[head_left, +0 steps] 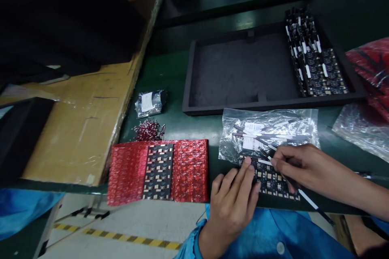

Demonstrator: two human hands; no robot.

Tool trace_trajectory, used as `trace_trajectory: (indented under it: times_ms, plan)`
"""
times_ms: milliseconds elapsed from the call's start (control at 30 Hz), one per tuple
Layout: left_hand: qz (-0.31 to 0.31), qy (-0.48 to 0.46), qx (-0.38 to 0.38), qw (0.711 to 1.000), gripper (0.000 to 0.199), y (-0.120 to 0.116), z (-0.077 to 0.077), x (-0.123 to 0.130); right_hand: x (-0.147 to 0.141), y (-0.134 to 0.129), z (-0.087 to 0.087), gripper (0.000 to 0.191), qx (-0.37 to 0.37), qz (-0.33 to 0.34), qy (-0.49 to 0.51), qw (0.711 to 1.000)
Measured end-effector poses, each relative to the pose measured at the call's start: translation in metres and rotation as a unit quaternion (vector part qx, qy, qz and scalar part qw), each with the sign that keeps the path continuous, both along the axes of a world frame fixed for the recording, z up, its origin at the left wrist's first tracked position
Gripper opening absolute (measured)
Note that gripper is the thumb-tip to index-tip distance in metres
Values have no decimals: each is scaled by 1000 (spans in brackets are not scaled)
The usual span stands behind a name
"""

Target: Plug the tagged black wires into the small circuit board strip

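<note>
A dark circuit board panel (275, 184) with rows of pale pads lies near the table's front edge. My left hand (234, 204) rests on the panel's left side with its fingers stretched out. My right hand (299, 166) pinches a thin black-and-white strip (308, 199) over the board. One end of this strip hangs past my right fingers toward the front edge. Behind the board, a clear plastic bag (227, 139) lies under several similar loose strips (285, 136). My right fingertips hide part of the panel.
Upright board panels (326, 75) fill the right end of a black foam tray (190, 85). Left of my hands, another board (158, 172) lies on red bubble wrap (191, 170). Beyond are small red-and-silver parts (148, 130), a silvery bag (150, 103) and cardboard (85, 121).
</note>
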State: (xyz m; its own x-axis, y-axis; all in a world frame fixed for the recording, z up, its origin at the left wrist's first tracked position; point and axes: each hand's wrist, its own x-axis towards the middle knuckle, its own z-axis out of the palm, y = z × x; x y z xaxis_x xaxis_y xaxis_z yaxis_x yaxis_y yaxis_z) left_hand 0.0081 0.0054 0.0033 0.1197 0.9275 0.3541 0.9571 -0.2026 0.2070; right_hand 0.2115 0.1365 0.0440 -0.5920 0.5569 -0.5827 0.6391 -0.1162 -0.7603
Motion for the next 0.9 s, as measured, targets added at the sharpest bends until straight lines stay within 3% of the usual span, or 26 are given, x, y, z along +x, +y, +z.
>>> trace_trajectory:
  times_ms: [267, 600, 900]
  plan:
    - [-37, 16, 16, 999, 32, -7, 7, -1, 2, 0, -3, 34, -5, 3, 1, 1000]
    - [3, -8, -10, 1000, 37, 1, 4, 4, 2, 0, -5, 33, -3, 7, -9, 1000]
    - [28, 21, -8, 999, 37, 2, 7, 9, 4, 3, 5, 30, -2, -2, -13, 1000]
